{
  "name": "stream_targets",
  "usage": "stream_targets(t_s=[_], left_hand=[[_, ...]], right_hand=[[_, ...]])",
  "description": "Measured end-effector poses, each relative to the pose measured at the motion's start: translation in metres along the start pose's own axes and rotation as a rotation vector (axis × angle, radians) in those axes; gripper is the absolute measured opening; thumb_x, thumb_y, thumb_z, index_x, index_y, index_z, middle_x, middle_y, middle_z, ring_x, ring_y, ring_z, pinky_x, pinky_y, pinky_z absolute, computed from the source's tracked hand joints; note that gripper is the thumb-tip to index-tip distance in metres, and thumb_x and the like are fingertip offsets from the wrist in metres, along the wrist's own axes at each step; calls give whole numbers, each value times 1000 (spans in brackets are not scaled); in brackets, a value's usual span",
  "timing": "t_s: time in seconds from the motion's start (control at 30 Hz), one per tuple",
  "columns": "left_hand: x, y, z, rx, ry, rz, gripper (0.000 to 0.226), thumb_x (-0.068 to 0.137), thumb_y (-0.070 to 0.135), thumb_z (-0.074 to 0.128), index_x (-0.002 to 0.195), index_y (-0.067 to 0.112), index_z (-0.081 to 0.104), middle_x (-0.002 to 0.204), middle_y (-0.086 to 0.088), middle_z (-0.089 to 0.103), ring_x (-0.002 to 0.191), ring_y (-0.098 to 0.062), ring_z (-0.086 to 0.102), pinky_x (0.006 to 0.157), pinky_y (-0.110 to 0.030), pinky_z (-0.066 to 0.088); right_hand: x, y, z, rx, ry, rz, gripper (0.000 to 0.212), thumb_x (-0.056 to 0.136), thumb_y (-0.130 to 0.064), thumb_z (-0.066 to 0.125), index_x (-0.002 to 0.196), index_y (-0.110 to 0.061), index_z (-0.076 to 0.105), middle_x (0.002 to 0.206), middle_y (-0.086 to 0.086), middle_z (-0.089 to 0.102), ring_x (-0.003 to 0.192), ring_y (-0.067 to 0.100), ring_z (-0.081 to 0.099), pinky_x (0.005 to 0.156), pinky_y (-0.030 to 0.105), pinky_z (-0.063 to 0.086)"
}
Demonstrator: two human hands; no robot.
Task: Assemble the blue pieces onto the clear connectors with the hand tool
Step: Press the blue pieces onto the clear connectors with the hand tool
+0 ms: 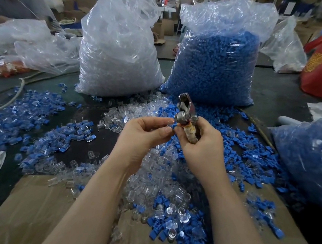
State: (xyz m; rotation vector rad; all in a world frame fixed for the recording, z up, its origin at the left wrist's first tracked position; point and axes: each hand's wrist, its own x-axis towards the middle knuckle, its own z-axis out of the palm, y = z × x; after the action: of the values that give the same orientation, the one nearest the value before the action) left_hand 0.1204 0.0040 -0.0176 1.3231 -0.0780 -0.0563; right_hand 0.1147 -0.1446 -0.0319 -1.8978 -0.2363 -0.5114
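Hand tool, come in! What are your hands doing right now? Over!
Right hand grips hand tool. Left hand pinches clear connector with blue piece at tool head. Nothing in the way.

The hand tool (185, 108) has a shiny, worn metal head and a handle wrapped in rough, tan tape or cloth (which one is unclear). Clear connectors (151, 172) are glossy transparent plastic; blue pieces (188, 230) are matt plastic. Crinkled glossy plastic bags (120, 44) stand on a dark matt worktop (278, 94), by matt brown cardboard (34, 208).
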Motion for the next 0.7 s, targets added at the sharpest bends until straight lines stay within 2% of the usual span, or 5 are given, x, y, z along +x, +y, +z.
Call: stream_targets(t_s=[0.27, 0.33, 0.43, 0.57, 0.7], left_hand=[[0, 0, -1, 34, 0, -22, 29, 67, 8, 76, 95, 5, 75, 92, -12, 75, 85, -17, 71, 78, -25, 57], [-1, 0, 0, 79, 2, -12, 25, 72, 3, 77, 97, 7, 76, 95, -14, 74, 87, -19, 70, 83, -29, 58], [-3, 2, 2, 58, 13, 3, 20, 67, 9, 79, 84, 19, 80, 91, -10, 75, 86, -19, 70, 84, -29, 58], [-2, 1, 3, 78, 16, 23, 18, 76, 4, 76, 84, 20, 79, 90, -9, 76, 85, -17, 72, 81, -27, 58], [-1, 0, 4, 93, 43, 43, 21, 77, 2, 75, 79, 22, 80, 83, -4, 76, 79, -13, 72, 77, -24, 58]], right_hand=[[-1, -1, -1, -26, -21, 10, 7, 88, -21, 70, 93, -17, 67, 76, -6, 67, 72, 15, 63, 68, 45, 54], [0, 0, -2, -23, -30, 32, 4, 89, -22, 70, 91, -21, 67, 74, -9, 66, 70, 11, 62, 65, 41, 54], [0, -1, -2, 23, -51, 56, 11, 90, -22, 68, 86, -31, 64, 73, -15, 65, 66, 6, 60, 57, 24, 48], [0, -4, -2, 99, -60, 58, 18, 90, -18, 68, 84, -34, 63, 78, -11, 68, 73, 9, 64, 60, 19, 51], [1, -4, -3, 100, -67, 25, 19, 90, -17, 69, 86, -34, 63, 82, -19, 68, 75, 1, 64, 62, 10, 47]])
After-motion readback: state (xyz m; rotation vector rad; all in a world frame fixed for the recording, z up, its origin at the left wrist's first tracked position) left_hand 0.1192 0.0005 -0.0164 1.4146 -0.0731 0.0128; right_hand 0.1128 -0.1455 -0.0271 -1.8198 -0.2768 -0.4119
